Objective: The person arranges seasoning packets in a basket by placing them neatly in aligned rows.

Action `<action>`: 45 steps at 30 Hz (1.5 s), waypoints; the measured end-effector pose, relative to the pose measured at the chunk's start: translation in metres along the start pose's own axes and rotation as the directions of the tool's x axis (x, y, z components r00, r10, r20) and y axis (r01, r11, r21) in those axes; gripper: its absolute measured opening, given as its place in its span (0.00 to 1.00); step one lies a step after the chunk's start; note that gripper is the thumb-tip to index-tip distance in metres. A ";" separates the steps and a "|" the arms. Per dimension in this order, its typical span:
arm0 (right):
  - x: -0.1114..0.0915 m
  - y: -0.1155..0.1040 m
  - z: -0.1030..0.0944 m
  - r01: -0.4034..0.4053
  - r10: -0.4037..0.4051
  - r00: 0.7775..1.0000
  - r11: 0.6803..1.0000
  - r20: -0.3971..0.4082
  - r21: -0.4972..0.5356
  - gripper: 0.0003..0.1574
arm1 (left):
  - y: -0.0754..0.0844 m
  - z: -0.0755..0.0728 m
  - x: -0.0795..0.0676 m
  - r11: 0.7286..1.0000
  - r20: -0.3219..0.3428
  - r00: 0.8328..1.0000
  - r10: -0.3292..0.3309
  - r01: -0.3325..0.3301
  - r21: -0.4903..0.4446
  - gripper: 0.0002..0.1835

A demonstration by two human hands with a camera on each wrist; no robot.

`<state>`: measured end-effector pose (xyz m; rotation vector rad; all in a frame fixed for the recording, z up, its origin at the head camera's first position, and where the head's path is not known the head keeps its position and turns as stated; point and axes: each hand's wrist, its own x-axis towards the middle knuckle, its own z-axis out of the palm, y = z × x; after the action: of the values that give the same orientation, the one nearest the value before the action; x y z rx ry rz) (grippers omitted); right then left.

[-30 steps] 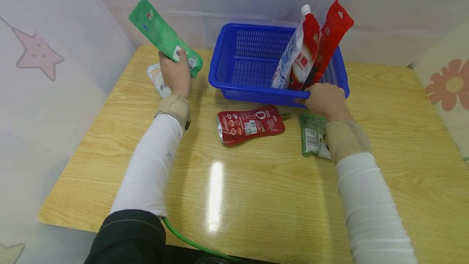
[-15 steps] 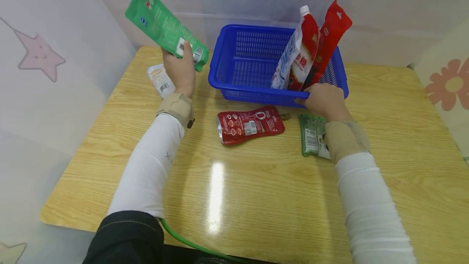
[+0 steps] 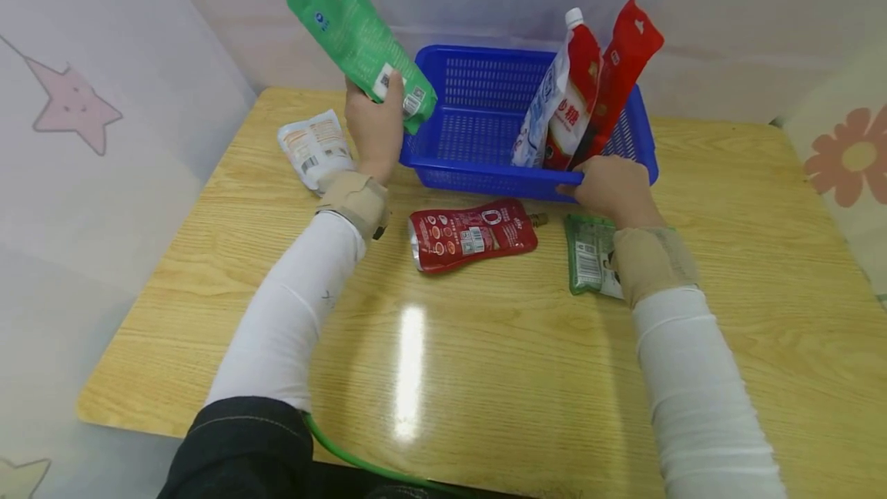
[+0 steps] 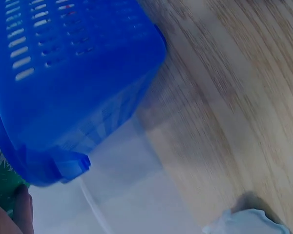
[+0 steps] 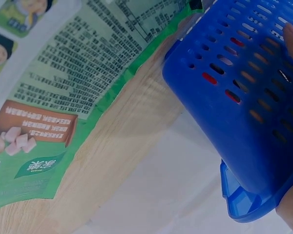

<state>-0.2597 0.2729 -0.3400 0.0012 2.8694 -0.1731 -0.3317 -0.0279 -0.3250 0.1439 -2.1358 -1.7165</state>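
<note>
– Over the basket's point(image 3: 478, 179) left edge, what's happening?

– The left hand point(image 3: 376, 125) grips the green pouch point(image 3: 356, 33) low down, its top leaning left. The right hand point(image 3: 613, 187) clasps the near rim, close to the right corner.

– What might go wrong?

– Carried too low, I'd say, the pouch's bottom could snag that left rim. Held so near one end, it may flop over. A jolt could slump the red bag point(image 3: 624, 60), leaning inside at the right.

– And what's unclear?

– Whether pouch and rim touch. The left wrist view crops the pouch to a sliver. The right wrist point(image 3: 654, 264) hides part of the green packet point(image 3: 587, 256) beyond the table's point(image 3: 485, 368) near edge.
</note>
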 end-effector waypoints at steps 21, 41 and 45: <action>-0.002 -0.002 0.001 0.000 0.001 1.000 1.000 -0.031 0.014 0.27 | 0.008 0.047 -0.019 0.996 0.147 0.986 -0.074 0.066 0.056 0.22; -0.004 -0.003 0.001 -0.005 0.006 0.999 1.000 -0.039 0.012 0.26 | 0.014 0.075 -0.025 0.962 0.272 0.949 -0.161 0.089 0.258 0.20; -0.004 -0.004 0.000 -0.008 0.008 0.999 1.000 -0.034 0.009 0.27 | 0.017 0.079 -0.025 0.962 0.275 0.947 -0.169 0.097 0.257 0.20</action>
<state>-0.2557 0.2684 -0.3388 0.0172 2.9021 -0.1863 -0.3345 0.0562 -0.3282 0.1073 -2.6081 -1.6291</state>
